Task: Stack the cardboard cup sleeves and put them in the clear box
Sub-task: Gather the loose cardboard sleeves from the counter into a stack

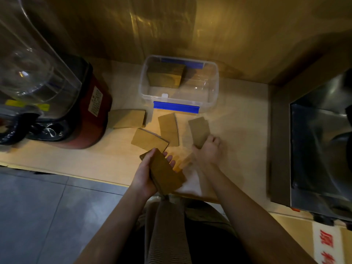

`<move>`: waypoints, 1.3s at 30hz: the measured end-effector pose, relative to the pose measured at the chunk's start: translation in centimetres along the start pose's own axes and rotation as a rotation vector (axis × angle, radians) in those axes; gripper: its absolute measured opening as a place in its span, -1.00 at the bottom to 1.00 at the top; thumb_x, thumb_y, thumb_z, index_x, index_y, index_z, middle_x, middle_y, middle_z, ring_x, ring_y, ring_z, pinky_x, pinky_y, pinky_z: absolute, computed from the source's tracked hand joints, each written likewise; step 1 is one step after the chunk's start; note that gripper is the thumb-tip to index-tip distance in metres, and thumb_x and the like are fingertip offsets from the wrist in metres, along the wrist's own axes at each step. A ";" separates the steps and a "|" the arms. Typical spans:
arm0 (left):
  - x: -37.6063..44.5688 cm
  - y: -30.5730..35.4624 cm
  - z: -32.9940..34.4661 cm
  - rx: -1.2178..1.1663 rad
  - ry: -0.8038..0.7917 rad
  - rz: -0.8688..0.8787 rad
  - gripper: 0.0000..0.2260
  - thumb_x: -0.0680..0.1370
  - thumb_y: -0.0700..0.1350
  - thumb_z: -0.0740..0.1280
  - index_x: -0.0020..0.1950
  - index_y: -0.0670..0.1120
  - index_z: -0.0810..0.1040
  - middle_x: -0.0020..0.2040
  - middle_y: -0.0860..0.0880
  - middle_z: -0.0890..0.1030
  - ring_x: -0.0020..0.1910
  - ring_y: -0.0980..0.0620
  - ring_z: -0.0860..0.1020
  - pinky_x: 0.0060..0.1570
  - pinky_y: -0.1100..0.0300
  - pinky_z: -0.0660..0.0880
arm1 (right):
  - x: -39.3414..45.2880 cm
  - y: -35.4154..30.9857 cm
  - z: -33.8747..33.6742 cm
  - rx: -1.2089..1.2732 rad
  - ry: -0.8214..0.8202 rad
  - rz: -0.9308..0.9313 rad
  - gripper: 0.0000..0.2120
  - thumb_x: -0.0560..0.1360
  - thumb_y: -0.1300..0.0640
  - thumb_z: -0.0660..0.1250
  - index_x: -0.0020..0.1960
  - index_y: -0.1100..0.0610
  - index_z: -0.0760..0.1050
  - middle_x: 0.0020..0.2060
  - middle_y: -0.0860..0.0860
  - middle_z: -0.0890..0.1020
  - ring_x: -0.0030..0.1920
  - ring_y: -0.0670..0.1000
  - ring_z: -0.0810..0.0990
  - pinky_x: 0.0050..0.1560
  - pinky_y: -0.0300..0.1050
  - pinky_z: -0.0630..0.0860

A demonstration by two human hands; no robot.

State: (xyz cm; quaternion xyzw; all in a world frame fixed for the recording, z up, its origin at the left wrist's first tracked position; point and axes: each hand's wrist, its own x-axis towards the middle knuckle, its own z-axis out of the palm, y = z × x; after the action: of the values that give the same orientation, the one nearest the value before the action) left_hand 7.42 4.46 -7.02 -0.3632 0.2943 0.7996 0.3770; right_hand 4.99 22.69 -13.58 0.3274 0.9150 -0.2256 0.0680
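Pale wood counter [238, 130], brown wall [228, 35], grey tiled floor [38, 206], dim warm light

At far left we see a red blender base [83, 111] carrying a clear jar [34, 60], with a white label [95, 101] on its side. The pale wooden table [238, 130] meets a brown wall [171, 25]. At right we note a steel appliance [320, 145]; below, a grey tiled floor [47, 216].

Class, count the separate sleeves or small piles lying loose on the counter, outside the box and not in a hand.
3: one beside the red appliance, one just beyond the left hand, one in the middle. Each may hide more sleeves underneath.
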 end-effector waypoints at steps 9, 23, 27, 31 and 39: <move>-0.2 -0.2 -0.6 0.003 -0.009 -0.017 -0.60 0.33 0.11 0.37 0.06 -0.09 0.58 -0.19 -0.07 0.69 -0.15 -0.03 0.63 -0.04 -0.01 0.50 | 0.3 0.1 -2.0 0.219 -0.163 0.195 -0.33 0.17 -0.05 0.53 0.14 0.23 0.38 0.13 0.21 0.53 0.13 0.20 0.50 0.04 0.03 0.52; -1.7 0.0 -2.4 0.050 -0.245 0.170 -0.37 0.22 0.35 0.35 0.16 0.00 0.57 0.07 -0.12 0.67 0.08 -0.11 0.61 0.07 -0.07 0.49 | -10.5 -5.0 -6.6 0.667 -0.573 -0.173 -0.48 0.15 -0.09 0.44 0.08 -0.04 0.43 -0.03 0.01 0.54 -0.07 -0.01 0.53 -0.20 -0.19 0.49; -1.9 0.4 -2.4 -0.049 -0.284 0.231 -0.32 0.13 0.29 0.48 0.12 -0.06 0.56 0.04 -0.08 0.68 0.07 -0.04 0.61 0.02 0.01 0.58 | -12.5 -5.9 -5.2 0.421 -0.520 -0.339 -0.44 0.15 -0.11 0.43 0.12 -0.09 0.38 -0.01 -0.06 0.44 -0.01 -0.06 0.44 -0.12 -0.23 0.40; -2.1 0.8 -3.1 -0.101 -0.217 0.247 -0.33 0.08 0.21 0.54 0.09 -0.06 0.53 -0.03 -0.04 0.68 0.01 0.02 0.63 0.06 0.07 0.57 | -12.9 -6.2 -4.5 0.230 -0.534 -0.527 -0.40 0.25 -0.07 0.44 0.22 -0.03 0.32 0.09 0.01 0.42 0.12 0.01 0.41 0.10 -0.05 0.43; -3.3 1.8 -5.0 -0.124 -0.111 0.239 -0.78 0.32 -0.06 0.38 -0.06 -0.04 0.57 -0.29 0.02 0.62 -0.29 0.08 0.62 -0.19 0.13 0.59 | -12.0 -7.0 -3.7 0.302 -0.792 -0.523 -0.58 0.32 -0.16 0.37 0.13 -0.05 0.44 0.06 -0.03 0.46 0.01 -0.02 0.47 0.00 -0.07 0.48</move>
State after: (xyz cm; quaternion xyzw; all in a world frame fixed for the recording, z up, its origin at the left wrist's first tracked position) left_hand 9.19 -1.52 -6.79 -0.3034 0.2644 0.8742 0.2716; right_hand 10.00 12.78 -4.48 -0.0177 0.8274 -0.4724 0.3034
